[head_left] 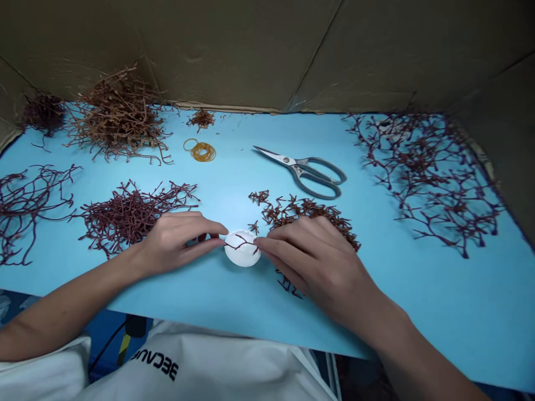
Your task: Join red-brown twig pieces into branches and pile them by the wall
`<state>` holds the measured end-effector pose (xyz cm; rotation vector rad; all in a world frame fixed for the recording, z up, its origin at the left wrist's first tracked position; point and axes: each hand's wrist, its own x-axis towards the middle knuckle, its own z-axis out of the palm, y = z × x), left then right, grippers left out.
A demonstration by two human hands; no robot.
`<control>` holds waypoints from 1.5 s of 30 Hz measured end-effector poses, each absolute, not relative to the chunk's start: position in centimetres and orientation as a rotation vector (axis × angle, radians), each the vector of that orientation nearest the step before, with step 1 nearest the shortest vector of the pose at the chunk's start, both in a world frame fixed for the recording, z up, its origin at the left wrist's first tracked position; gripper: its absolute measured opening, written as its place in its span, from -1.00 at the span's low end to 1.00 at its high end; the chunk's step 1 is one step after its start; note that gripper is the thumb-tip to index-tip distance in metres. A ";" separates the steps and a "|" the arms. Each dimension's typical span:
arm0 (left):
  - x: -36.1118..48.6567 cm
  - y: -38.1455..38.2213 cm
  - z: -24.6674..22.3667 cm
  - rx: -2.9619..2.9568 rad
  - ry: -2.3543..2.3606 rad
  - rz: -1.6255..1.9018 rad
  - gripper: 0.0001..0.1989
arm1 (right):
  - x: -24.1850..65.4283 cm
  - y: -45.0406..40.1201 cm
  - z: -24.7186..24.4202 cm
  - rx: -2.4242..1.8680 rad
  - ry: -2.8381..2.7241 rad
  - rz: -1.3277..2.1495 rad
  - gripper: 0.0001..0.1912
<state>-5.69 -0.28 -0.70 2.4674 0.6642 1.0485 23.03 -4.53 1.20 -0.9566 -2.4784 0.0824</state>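
A thin, dark red-brown branched twig (241,239) stretches across the top of a small white round dish (243,257). My left hand (179,240) pinches its left end between thumb and finger. At the other end, the fingertips of my right hand (313,259) close on the twig by the dish's right rim. Behind my left hand lies a pile of dark red twigs (125,214). Partly hidden by my right hand, a heap of short cut twig pieces (330,217) spreads out, with a few more bits near its wrist side.
Grey-handled scissors (303,170) lie behind the dish, and yellow rubber bands (203,152) further left. A tall brown twig heap (119,120) stands at back left. Branched twigs (434,172) spread at right, others (33,206) at far left. Cardboard walls (234,50) enclose the blue tabletop (418,312).
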 end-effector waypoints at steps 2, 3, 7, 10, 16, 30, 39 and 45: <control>-5.6 -0.3 -0.8 2.484 0.682 1.038 -0.90 | 23.0 -4.5 1.3 -0.957 -2.476 0.057 -0.78; -5.6 -0.4 -0.9 2.491 0.685 1.033 -0.91 | 23.0 -4.5 1.4 -0.961 -2.472 0.046 -0.76; -5.5 -0.5 -1.1 2.479 0.699 1.038 -0.90 | 22.8 -4.5 1.6 -0.969 -2.458 -0.023 -0.74; -5.5 -0.6 -1.1 2.454 0.733 1.019 -0.90 | 22.7 -4.5 1.6 -0.959 -2.468 -0.049 -0.75; -5.4 -0.5 -1.0 2.459 0.719 0.962 -0.91 | 22.8 -4.4 1.3 -0.975 -2.499 -0.056 -0.74; -5.8 -0.5 -1.1 2.291 0.741 0.858 -0.83 | 22.4 -4.3 1.1 -0.968 -2.527 -0.029 -0.85; -5.3 -0.5 -1.1 1.875 0.894 0.823 -0.82 | 22.4 -4.5 0.5 -0.970 -2.496 -0.049 -0.89; -5.3 -0.5 -1.1 1.864 0.921 0.859 -0.84 | 22.3 -4.7 0.7 -0.952 -2.464 -0.043 -0.89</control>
